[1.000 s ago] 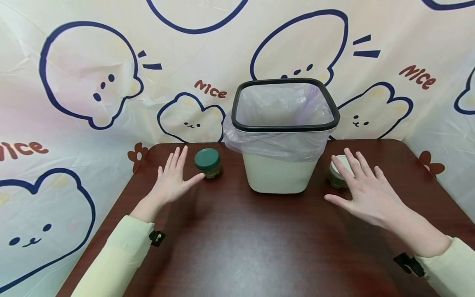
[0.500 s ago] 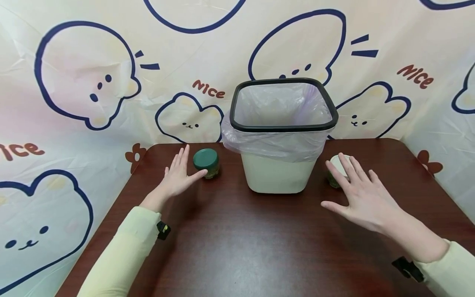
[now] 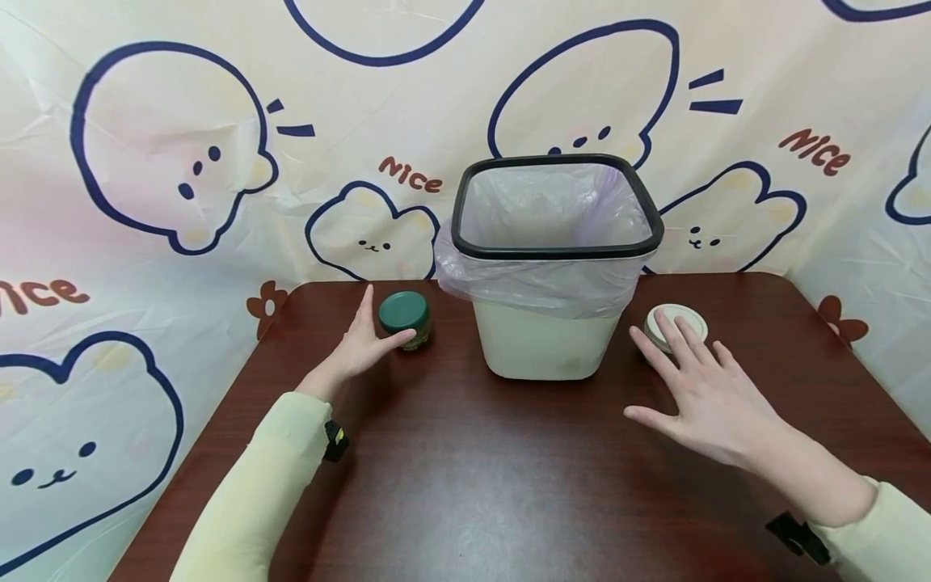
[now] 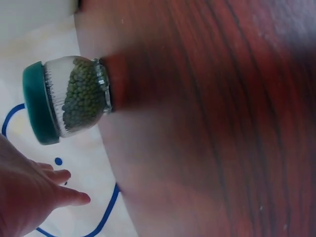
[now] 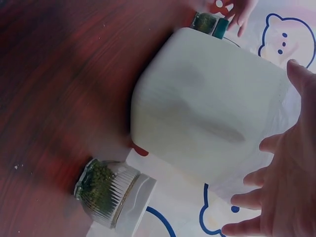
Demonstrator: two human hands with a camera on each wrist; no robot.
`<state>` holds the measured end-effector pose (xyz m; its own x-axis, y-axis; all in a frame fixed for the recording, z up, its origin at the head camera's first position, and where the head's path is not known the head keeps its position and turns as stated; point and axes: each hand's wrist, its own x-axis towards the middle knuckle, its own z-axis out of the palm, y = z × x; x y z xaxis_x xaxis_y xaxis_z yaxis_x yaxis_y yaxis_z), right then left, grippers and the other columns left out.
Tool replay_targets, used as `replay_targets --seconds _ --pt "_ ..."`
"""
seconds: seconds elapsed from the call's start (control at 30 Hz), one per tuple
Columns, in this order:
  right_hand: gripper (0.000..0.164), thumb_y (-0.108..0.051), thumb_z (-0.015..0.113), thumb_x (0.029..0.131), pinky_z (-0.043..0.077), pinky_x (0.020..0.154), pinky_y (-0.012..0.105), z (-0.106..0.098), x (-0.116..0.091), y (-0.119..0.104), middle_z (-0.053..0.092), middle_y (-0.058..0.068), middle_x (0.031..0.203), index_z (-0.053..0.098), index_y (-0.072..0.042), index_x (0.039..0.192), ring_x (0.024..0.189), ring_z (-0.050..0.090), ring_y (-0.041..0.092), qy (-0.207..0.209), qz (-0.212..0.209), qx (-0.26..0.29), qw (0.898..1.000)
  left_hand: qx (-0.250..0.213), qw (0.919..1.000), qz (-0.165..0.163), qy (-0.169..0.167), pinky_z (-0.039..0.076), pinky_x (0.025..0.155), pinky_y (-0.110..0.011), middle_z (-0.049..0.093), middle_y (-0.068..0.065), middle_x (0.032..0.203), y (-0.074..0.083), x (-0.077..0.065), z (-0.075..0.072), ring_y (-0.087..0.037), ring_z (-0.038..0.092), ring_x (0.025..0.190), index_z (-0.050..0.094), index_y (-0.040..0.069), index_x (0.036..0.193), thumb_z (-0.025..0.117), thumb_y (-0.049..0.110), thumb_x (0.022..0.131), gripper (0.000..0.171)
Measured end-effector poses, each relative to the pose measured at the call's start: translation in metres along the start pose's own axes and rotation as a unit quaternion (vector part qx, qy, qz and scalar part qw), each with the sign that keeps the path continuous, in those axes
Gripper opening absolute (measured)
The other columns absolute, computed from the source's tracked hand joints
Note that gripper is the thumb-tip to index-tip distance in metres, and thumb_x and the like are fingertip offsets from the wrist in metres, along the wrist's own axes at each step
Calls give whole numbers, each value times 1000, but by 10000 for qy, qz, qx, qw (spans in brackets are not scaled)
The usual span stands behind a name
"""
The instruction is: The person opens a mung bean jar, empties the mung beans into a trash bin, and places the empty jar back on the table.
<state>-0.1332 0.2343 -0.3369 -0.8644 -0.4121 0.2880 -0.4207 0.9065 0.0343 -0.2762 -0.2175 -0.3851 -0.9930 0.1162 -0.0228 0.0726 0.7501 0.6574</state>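
Note:
A glass jar with a green lid (image 3: 404, 314) stands on the table left of the bin; in the left wrist view the jar (image 4: 81, 94) is partly filled with small green beans. My left hand (image 3: 356, 347) is beside it, thumb and fingers spread; whether it touches the jar I cannot tell. A second jar with a white lid (image 3: 687, 321) stands right of the bin, with green contents visible in the jar (image 5: 106, 190) in the right wrist view. My right hand (image 3: 716, 404) hovers near it, fingers spread, holding nothing, and partly covers it in the head view.
A pale bin (image 3: 545, 343) with a black rim and a translucent liner bag (image 3: 553, 287) stands at the back middle. The dark wooden table (image 3: 480, 469) meets a printed cloth backdrop (image 3: 378, 113) behind and at the sides.
My left hand has moved right and closer to the green-lidded jar. My right hand has shifted slightly left and down, showing more of the white lid. Jars and bin have stayed put.

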Motion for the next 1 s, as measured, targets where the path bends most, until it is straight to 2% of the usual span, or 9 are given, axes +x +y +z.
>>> replay_targets --seconds 0.2,0.4,0.6,0.8,1.0 --pt "87 -68 49 75 22 92 57 2 -2 -3 9 7 149 18 -25 144 131 18 29 36 -135 52 9999 -695 9976 -74 10 14 102 -52 -8 -9 148 -4 9 5 -27 4 133 -19 22 140 63 59 71 113" --pt "86 -68 48 75 24 93 54 3 -2 -6 5 3 149 19 -25 144 133 14 26 119 -334 -29 9994 -1083 9940 -70 -137 14 101 -53 -3 -14 147 -7 15 9 -29 9 132 -19 21 140 67 53 71 115" --pt "86 -68 48 76 24 94 53 3 -2 -10 5 3 149 16 -26 144 133 14 26 56 -388 -22 9992 -1314 9910 -140 -217 15 101 -55 0 -16 146 -10 19 12 -31 11 132 -17 21 140 71 47 70 116" --pt "86 -69 45 76 25 94 53 3 -2 -12 7 5 149 16 -26 144 134 10 23 22 -440 -38 9990 -1518 9881 -163 -188 17 101 -52 13 -19 143 -15 23 14 -31 18 129 -14 17 141 76 37 69 116" --pt "85 -71 42 76 24 96 50 5 -2 -15 10 5 149 15 -28 144 134 12 23 -22 -447 -49 9990 -1430 9896 -57 -130 20 101 -49 23 -19 138 -17 27 18 -32 26 125 -6 12 142 78 28 68 113"
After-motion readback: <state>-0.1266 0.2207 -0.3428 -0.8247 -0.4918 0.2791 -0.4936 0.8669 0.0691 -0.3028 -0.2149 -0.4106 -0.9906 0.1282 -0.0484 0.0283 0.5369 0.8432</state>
